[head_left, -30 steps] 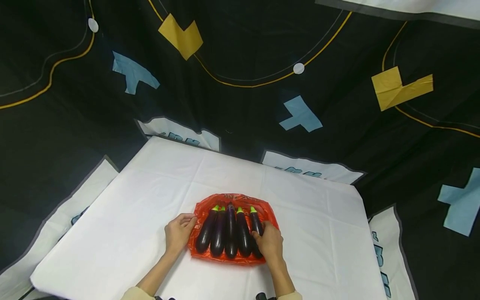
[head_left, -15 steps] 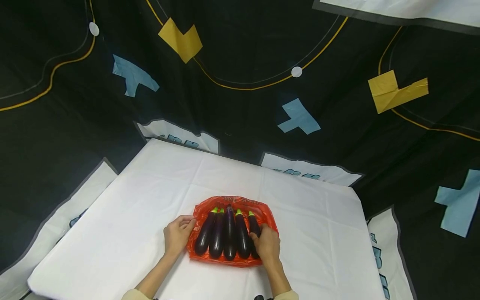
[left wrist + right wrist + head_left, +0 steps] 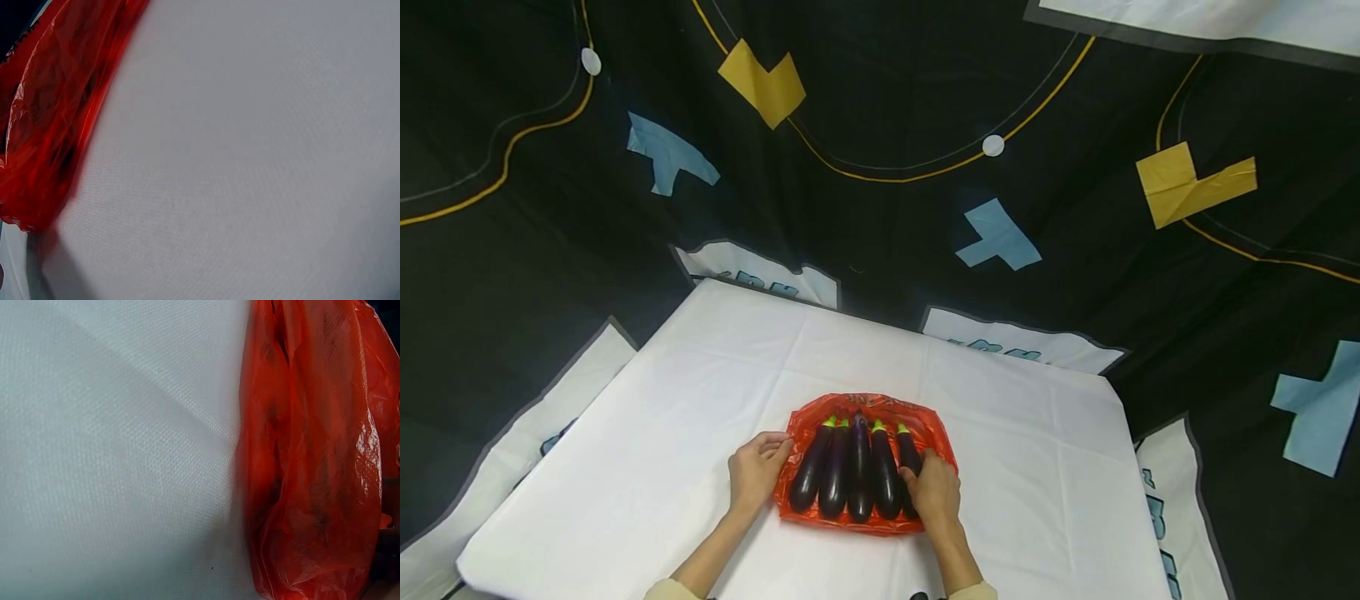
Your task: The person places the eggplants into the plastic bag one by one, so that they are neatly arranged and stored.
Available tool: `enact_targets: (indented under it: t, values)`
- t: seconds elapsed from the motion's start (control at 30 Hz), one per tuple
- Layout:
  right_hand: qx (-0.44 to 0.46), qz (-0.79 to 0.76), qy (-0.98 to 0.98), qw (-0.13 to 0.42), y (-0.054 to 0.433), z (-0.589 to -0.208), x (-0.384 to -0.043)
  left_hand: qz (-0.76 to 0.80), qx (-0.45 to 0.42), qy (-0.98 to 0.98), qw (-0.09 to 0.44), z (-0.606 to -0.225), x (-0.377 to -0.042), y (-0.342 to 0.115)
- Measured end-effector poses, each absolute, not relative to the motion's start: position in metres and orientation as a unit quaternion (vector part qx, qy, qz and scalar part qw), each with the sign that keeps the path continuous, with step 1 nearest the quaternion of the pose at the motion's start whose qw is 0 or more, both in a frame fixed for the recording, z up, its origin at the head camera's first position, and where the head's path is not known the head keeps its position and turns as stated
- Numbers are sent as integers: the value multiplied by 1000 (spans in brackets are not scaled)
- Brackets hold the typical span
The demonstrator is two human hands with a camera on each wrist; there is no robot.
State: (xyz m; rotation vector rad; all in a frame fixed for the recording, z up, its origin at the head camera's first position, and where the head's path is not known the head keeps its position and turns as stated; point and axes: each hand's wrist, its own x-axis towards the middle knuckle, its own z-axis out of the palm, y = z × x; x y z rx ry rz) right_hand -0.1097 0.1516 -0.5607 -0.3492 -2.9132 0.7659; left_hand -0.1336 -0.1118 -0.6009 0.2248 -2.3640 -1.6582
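Several dark purple eggplants (image 3: pixel 859 467) with green stem ends lie side by side on a crumpled red plastic bag (image 3: pixel 880 404). My left hand (image 3: pixel 754 471) pinches the bag's left edge between thumb and fingertips. On the other side, my right hand (image 3: pixel 936 492) holds the rightmost eggplant (image 3: pixel 907 450), its thumb across the fruit and its fingers over the bag's right side. The hand covers part of that eggplant. Each wrist view shows the side of the red bag (image 3: pixel 62 119) close up, and the right one shows its shiny folded wall (image 3: pixel 319 456).
The bag lies on a table with a white cloth (image 3: pixel 715 367), near its front half. Behind it hangs a black curtain (image 3: pixel 880 225) with yellow and blue tape pieces. White printed strips (image 3: pixel 1022 337) run along the table's edges.
The camera view has shifted slightly, so everything sits a little lower and further left. Both hands keep their places at the bag and the eggplants.
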Motion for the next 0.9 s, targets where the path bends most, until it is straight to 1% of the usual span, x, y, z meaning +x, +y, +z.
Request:
enact_targets:
  t: [0.47, 0.9]
  values:
    - [-117, 240, -963, 48, 151, -563, -109, -573, 76, -806, 124, -604, -135, -113]
    - [-108, 231, -965, 56, 150, -562, -109, -570, 81, -809, 122, -604, -136, -111]
